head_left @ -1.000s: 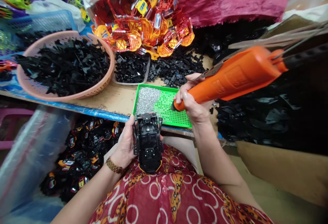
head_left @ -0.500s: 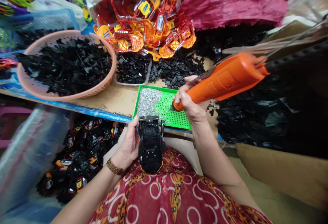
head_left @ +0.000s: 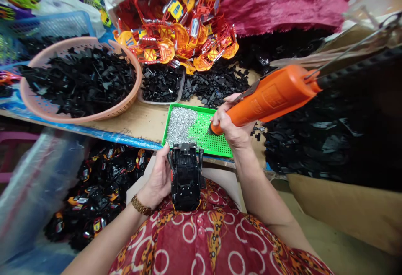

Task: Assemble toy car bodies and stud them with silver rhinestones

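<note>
My left hand [head_left: 158, 178] is closed around the left side of a toy car [head_left: 186, 178], its black underside turned up, close to my lap. In my right hand [head_left: 231, 126] is an orange electric screwdriver [head_left: 273, 94], gripped near its black nose, which points down and left over a green perforated tray [head_left: 216, 143]. A heap of small silvery screws [head_left: 180, 124] fills the tray's left part. The screwdriver's tip is apart from the toy car.
A pink basket [head_left: 136, 88] of black plastic parts stands at the left. Behind the tray are a clear bin [head_left: 161, 84] of black pieces and a pile of red and orange car shells [head_left: 182, 36]. Toy cars [head_left: 100, 199] lie below the table edge. A cardboard flap [head_left: 345, 212] is at right.
The toy car has shifted very slightly to the right in my left hand. The screwdriver has moved a little to the left, still in my right hand.
</note>
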A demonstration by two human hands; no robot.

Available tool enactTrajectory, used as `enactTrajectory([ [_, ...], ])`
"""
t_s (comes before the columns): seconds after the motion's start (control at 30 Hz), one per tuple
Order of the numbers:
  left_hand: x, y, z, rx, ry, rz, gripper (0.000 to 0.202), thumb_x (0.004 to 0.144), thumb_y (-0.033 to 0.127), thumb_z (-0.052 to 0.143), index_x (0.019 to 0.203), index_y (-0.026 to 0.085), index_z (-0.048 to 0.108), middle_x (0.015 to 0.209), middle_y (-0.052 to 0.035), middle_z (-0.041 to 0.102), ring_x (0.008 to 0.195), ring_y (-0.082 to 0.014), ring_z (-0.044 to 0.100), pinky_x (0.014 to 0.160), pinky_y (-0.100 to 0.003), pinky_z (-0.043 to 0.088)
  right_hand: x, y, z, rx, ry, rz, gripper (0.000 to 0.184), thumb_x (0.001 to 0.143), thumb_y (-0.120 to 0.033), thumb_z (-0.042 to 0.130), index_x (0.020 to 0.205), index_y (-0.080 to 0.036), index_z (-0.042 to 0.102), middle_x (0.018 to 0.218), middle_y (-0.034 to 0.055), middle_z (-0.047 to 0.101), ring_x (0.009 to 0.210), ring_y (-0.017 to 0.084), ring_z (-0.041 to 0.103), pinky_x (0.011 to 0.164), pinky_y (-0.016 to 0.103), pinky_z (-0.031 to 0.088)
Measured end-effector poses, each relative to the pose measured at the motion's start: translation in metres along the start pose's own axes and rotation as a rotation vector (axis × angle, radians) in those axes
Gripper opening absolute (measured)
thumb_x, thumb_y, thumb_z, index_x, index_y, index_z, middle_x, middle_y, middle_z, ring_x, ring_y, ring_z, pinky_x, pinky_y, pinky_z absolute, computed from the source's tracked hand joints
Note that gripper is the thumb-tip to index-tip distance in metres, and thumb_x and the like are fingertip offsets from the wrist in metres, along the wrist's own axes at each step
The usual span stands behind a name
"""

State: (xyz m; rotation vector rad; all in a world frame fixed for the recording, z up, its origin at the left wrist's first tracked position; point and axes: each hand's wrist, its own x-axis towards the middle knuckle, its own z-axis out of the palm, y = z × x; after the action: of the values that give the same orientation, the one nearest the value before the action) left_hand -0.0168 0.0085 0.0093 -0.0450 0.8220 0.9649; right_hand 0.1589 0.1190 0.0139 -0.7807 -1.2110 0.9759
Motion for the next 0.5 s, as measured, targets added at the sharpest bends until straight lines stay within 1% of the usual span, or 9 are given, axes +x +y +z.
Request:
enactTrajectory([
  [0.07, 0.001, -0.002, -0.001, -0.009, 0.012, 0.035, 0.055, 0.074, 0.053, 0.082, 0.115, 0.017, 0.073, 0.097, -0.0079, 0.082, 0.091, -0.0301, 0.079, 0.082, -0.040, 0.064, 0.000, 0.000, 0.000, 0.012, -0.001, 0.006, 0.036, 0.081, -0.039, 0.079, 0.104, -0.030, 0.054, 0.063, -0.0109, 0.056, 0.048, 0.011, 0.055, 0.053, 0.029, 0.054],
  [0.13, 0.001, -0.004, -0.002, 0.001, 0.017, 0.042, 0.055, 0.072, 0.053, 0.084, 0.112, 0.016, 0.075, 0.097, -0.0081, 0.082, 0.093, -0.0307, 0.078, 0.082, -0.040, 0.064, 0.000, -0.001, 0.000, 0.020, 0.009, 0.007, 0.038, 0.080, -0.039, 0.080, 0.107, -0.030, 0.055, 0.063, -0.0110, 0.056, 0.048, 0.011, 0.055, 0.053, 0.028, 0.054],
  [0.23, -0.002, -0.004, -0.004, 0.064, 0.023, -0.013, 0.057, 0.069, 0.057, 0.087, 0.108, 0.016, 0.077, 0.089, -0.0078, 0.082, 0.089, -0.0302, 0.079, 0.079, -0.038, 0.065, 0.000, -0.001, 0.000, 0.031, 0.020, -0.004, 0.039, 0.078, -0.039, 0.081, 0.108, -0.029, 0.057, 0.063, -0.0111, 0.056, 0.048, 0.011, 0.056, 0.053, 0.028, 0.053],
  [0.37, -0.009, -0.003, -0.003, 0.115, 0.042, -0.127, 0.056, 0.081, 0.064, 0.075, 0.108, 0.015, 0.077, 0.081, -0.0087, 0.081, 0.080, -0.0279, 0.079, 0.069, -0.035, 0.065, 0.001, -0.005, -0.001, 0.026, 0.035, -0.030, 0.037, 0.079, -0.038, 0.081, 0.108, -0.030, 0.060, 0.064, -0.0109, 0.057, 0.049, 0.011, 0.058, 0.055, 0.029, 0.054],
  [0.43, -0.008, -0.004, -0.002, 0.095, 0.065, -0.133, 0.055, 0.085, 0.063, 0.071, 0.110, 0.015, 0.077, 0.077, -0.0077, 0.080, 0.072, -0.0260, 0.078, 0.064, -0.034, 0.065, 0.002, -0.012, 0.000, 0.039, 0.028, -0.046, 0.035, 0.080, -0.037, 0.080, 0.108, -0.030, 0.061, 0.064, -0.0108, 0.057, 0.050, 0.011, 0.058, 0.056, 0.028, 0.055],
  [0.5, -0.004, -0.006, -0.001, 0.075, 0.104, -0.101, 0.051, 0.087, 0.061, 0.071, 0.108, 0.015, 0.076, 0.072, -0.0058, 0.078, 0.060, -0.0231, 0.075, 0.058, -0.033, 0.064, 0.003, -0.024, 0.001, 0.075, 0.016, -0.062, 0.034, 0.080, -0.035, 0.081, 0.108, -0.030, 0.063, 0.065, -0.0105, 0.057, 0.049, 0.010, 0.058, 0.056, 0.028, 0.055],
])
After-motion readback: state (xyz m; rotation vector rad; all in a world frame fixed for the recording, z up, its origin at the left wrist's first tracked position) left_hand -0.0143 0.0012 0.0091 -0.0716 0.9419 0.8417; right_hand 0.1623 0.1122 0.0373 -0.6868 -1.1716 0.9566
